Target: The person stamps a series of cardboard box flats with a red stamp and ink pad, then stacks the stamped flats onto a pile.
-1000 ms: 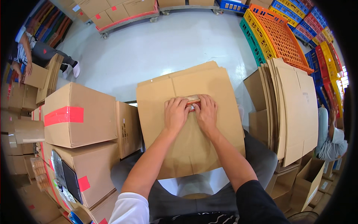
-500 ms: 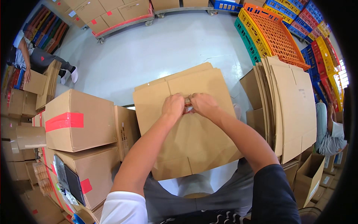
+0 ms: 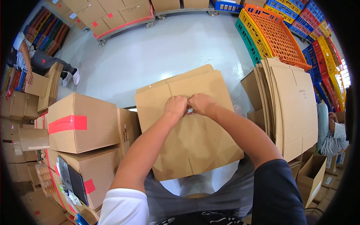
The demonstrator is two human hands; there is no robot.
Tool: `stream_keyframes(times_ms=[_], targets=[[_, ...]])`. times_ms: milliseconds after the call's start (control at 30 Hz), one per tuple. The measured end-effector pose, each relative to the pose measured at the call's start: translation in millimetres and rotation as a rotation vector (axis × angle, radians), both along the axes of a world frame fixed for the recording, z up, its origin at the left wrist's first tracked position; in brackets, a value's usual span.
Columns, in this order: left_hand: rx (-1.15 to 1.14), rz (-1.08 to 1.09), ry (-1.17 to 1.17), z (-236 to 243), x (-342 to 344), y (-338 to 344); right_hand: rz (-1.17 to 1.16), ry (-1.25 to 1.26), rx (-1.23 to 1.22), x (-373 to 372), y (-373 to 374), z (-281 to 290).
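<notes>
Flattened cardboard sheets [image 3: 193, 144] lie stacked in front of me, over my knees. Above the middle of the top sheet, my left hand [image 3: 175, 106] and my right hand [image 3: 201, 104] meet with fingers curled closed. Between them they pinch a small brownish-red item [image 3: 189, 110] with a shiny, clear-looking part. Most of it is hidden by the fingers, so its kind cannot be made out.
To the left stand taped cartons [image 3: 83, 122] with a dark tablet-like device [image 3: 73, 182] leaning there. More flattened cartons [image 3: 294, 108] stand upright at right, near stacked plastic crates [image 3: 275, 35]. A co-worker [image 3: 45, 56] sits far left, another person [image 3: 333, 137] far right.
My hands have drawn slightly closer together, and less of the small item shows between them. The cardboard sheets have hardly moved. The surroundings at left have shifted slightly to the right in view.
</notes>
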State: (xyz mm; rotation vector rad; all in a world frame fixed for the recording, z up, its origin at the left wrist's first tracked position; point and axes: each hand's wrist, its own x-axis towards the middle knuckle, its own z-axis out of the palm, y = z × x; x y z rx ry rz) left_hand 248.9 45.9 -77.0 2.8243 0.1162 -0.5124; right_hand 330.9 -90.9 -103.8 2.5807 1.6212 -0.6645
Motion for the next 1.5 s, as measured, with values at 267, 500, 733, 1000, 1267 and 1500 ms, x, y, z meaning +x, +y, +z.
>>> stream_keyframes(times_ms=[267,500,733,1000,1267,1500], targets=[[0.067,-0.028,-0.16,-11,-12,-6,-0.095,-0.148,0.141,-23,-11,-24],[-0.016,-0.002,0.147,-8,22,12,-0.068,0.106,-0.134,9,9,13],[-0.151,-0.05,0.283,5,41,24,0.007,0.274,-0.183,36,20,22],[-0.053,0.01,-0.082,-18,-4,3,-0.031,-0.113,0.323,-11,-14,-17],[-0.137,-0.08,0.168,-2,36,20,-0.04,0.278,0.056,30,11,9],[-0.22,-0.1,0.358,-3,54,24,0.004,0.456,0.06,50,13,4]])
